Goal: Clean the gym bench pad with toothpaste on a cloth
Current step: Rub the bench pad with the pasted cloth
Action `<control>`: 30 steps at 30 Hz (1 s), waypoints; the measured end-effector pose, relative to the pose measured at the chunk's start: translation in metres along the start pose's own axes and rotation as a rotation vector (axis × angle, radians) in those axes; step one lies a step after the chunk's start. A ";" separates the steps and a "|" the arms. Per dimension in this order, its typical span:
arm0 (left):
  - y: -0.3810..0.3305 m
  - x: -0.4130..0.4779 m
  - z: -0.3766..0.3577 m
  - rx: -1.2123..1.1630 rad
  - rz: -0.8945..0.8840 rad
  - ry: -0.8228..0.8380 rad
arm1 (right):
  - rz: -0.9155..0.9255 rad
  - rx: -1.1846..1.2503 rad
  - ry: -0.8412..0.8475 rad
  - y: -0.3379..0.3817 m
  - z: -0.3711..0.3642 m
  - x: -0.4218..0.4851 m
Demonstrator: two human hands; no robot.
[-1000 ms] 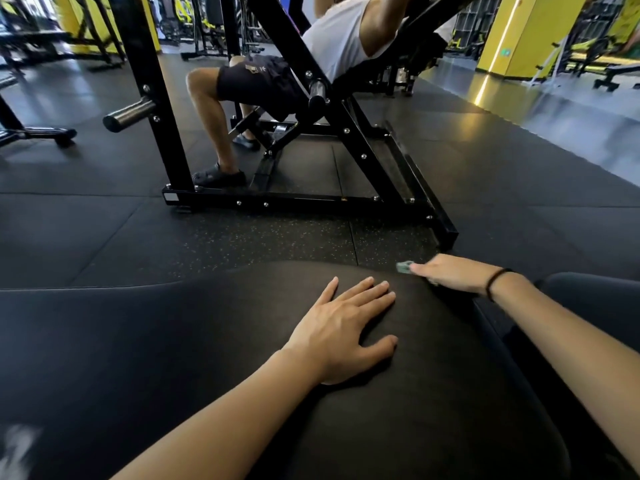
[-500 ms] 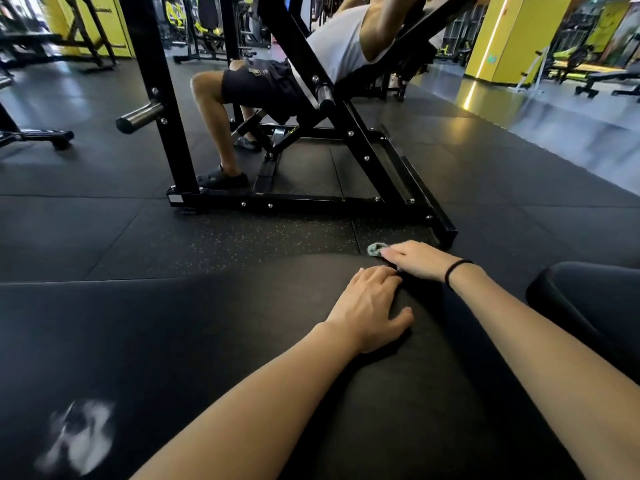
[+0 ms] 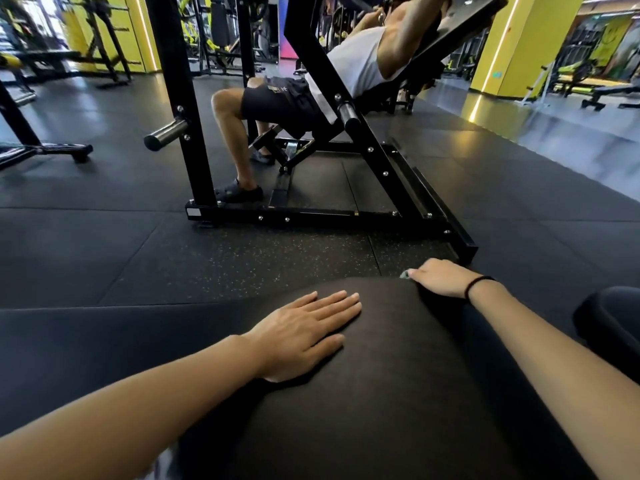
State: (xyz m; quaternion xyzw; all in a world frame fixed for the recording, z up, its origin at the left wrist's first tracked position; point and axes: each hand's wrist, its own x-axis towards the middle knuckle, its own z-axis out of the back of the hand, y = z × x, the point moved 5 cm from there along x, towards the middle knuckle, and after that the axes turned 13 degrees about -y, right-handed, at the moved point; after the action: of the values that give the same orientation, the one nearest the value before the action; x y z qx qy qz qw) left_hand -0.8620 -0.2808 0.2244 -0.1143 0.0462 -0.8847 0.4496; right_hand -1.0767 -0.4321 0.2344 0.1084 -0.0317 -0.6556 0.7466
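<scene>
Right hand point(image 3: 437, 277) apparently pinching cloth point(image 3: 404, 274) at pad point(image 3: 381, 393) edge, left hand point(image 3: 304, 336) flat, open

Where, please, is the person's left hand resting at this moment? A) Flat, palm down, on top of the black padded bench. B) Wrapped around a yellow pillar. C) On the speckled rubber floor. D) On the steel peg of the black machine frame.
A: the left hand lies open with fingers spread on the black padded bench, while the right hand presses a small grey-green cloth at the pad's far edge.

Black rubber floor point(image 3: 104, 244), yellow pillars point(image 3: 519, 46)
</scene>
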 end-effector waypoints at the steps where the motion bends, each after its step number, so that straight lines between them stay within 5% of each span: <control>1: 0.000 0.001 -0.001 -0.015 -0.004 -0.010 | 0.021 0.009 0.002 0.016 -0.005 0.004; 10: 0.004 0.002 0.001 -0.066 -0.007 -0.052 | 0.349 0.195 0.115 0.162 -0.035 -0.003; 20: 0.004 0.000 0.001 -0.107 -0.011 -0.121 | 0.089 0.055 -0.028 -0.007 0.004 0.001; 30: 0.006 0.002 0.002 -0.118 -0.012 -0.172 | 0.398 0.317 0.279 0.173 -0.039 0.003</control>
State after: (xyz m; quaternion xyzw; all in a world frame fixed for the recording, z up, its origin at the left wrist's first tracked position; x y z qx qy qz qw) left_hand -0.8583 -0.2854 0.2253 -0.2165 0.0589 -0.8699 0.4392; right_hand -0.9002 -0.4100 0.2310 0.3045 -0.0515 -0.4618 0.8315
